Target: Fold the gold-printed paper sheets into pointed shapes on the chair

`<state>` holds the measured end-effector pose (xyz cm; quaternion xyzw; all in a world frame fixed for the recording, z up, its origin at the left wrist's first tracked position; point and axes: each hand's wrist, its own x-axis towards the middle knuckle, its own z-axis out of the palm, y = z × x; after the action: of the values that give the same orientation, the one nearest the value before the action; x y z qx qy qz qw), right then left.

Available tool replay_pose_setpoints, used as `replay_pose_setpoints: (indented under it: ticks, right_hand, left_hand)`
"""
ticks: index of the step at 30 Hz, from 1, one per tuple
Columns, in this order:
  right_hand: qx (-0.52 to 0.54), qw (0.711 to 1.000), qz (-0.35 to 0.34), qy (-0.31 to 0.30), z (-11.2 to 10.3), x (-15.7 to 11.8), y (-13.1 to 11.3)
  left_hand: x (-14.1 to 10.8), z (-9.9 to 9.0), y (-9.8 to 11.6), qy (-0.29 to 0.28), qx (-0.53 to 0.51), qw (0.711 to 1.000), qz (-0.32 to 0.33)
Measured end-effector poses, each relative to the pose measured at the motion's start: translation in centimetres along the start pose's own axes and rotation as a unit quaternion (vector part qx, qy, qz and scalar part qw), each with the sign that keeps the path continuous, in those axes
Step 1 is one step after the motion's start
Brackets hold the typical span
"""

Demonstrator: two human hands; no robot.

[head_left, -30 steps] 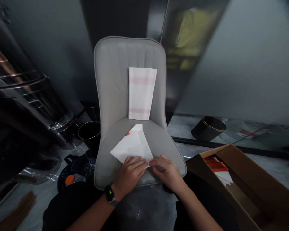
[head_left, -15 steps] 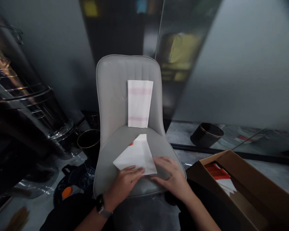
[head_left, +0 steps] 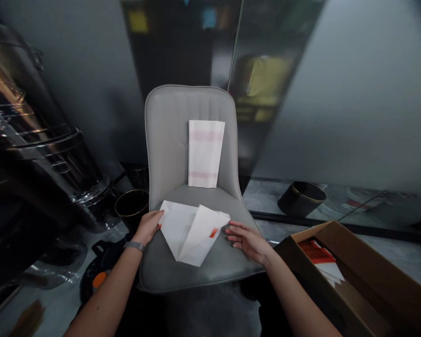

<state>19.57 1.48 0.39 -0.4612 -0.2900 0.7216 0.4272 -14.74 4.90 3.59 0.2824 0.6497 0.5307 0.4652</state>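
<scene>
A folded sheet of white paper (head_left: 180, 229) with small orange-red marks lies over the seat of a grey chair (head_left: 192, 104). My left hand (head_left: 149, 228) pinches the paper's left corner between thumb and fingers. Close to the right corner is my right hand (head_left: 247, 239), its fingers slightly spread and holding nothing; whether a fingertip touches the corner is hard to tell. Against the backrest leans a stack of white paper (head_left: 206, 154) with faint pink bands.
On the right, an open cardboard box (head_left: 368, 257) contains red-and-white folded papers (head_left: 321, 257). Dark bins with gold rims (head_left: 131, 203) stand on the floor. At the left are shiny metal cylinders (head_left: 65, 159) and a dark bag with an orange item (head_left: 98, 280).
The folded paper has been turned and opened out, showing a flap and a red mark on its right side. My hands have moved apart, the left to the paper's left corner.
</scene>
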Motion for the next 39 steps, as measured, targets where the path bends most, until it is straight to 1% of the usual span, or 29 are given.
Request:
replay_pose_setpoints:
  ticks: [2,4,7,9,11,13,15,19,21,24,25,27,30,32,34,36,37,38,39]
  right_hand:
    - [-0.007,1.000,0.006,0.029,0.1,0.2,0.3]
    - [-0.025,0.999,-0.008,0.042,0.1,0.4,0.6]
    - [-0.058,0.996,-0.036,0.050,0.2,0.6,0.8]
    - [-0.058,0.996,-0.030,0.063,0.4,0.8,0.8]
    - [-0.037,0.996,-0.010,0.075,0.6,1.1,0.7]
    - [-0.007,0.998,0.008,0.064,1.0,1.4,0.7]
    - [0.017,0.999,0.009,0.047,1.4,1.6,0.8]
    - [0.053,0.996,-0.035,0.067,2.5,1.5,0.7]
    - [0.070,0.995,-0.046,0.049,2.7,1.3,0.2]
    - [0.101,0.994,-0.033,-0.015,2.4,0.8,-0.5]
    - [0.107,0.994,-0.026,-0.028,2.3,0.6,-0.7]
    - [0.105,0.994,-0.018,-0.028,1.9,0.4,-0.7]
    - [0.105,0.994,-0.031,-0.008,1.7,0.3,-0.1]
    - [0.109,0.993,-0.038,-0.018,1.8,0.4,0.4]
    - [0.088,0.995,-0.035,-0.015,1.9,0.5,0.8]
    - [0.042,0.998,-0.033,0.034,1.8,0.6,1.1]
    - [0.021,0.997,-0.037,0.065,1.7,0.7,1.3]
    - [0.008,0.995,-0.042,0.090,1.7,0.7,1.5]
    - [0.005,0.993,-0.048,0.105,1.6,0.8,1.6]
  left_hand:
    - [0.4,-0.3,-0.7,-0.010,0.034,0.999,-0.012]
    - [0.6,-0.8,-0.8,-0.006,0.071,0.997,-0.007]
    - [1.0,-1.6,-0.5,0.008,0.125,0.992,0.026]
    - [1.3,-1.8,-0.4,0.013,0.148,0.988,0.049]
    - [1.5,-1.8,-0.5,0.013,0.160,0.985,0.062]
    - [1.5,-1.7,-0.5,0.008,0.162,0.985,0.066]
    - [1.5,-1.6,-0.5,-0.003,0.157,0.985,0.069]
    - [1.3,-1.6,-0.1,-0.046,0.145,0.985,0.076]
    - [1.2,-1.7,0.1,-0.062,0.148,0.984,0.075]
    - [1.1,-2.0,0.3,-0.068,0.160,0.982,0.072]
    - [1.0,-2.1,0.3,-0.068,0.165,0.981,0.071]
    - [0.8,-2.1,0.2,-0.069,0.173,0.980,0.072]
    - [0.7,-1.8,0.0,-0.072,0.185,0.977,0.077]
    - [0.8,-1.6,0.0,-0.073,0.199,0.974,0.083]
    - [0.9,-1.3,0.2,-0.059,0.224,0.969,0.092]
    - [0.8,-0.8,0.5,-0.025,0.251,0.962,0.106]
    - [0.4,-0.5,0.5,0.000,0.266,0.956,0.124]
    - [-0.3,0.0,0.5,0.026,0.286,0.945,0.158]
    - [-1.3,0.6,0.3,0.043,0.310,0.927,0.207]
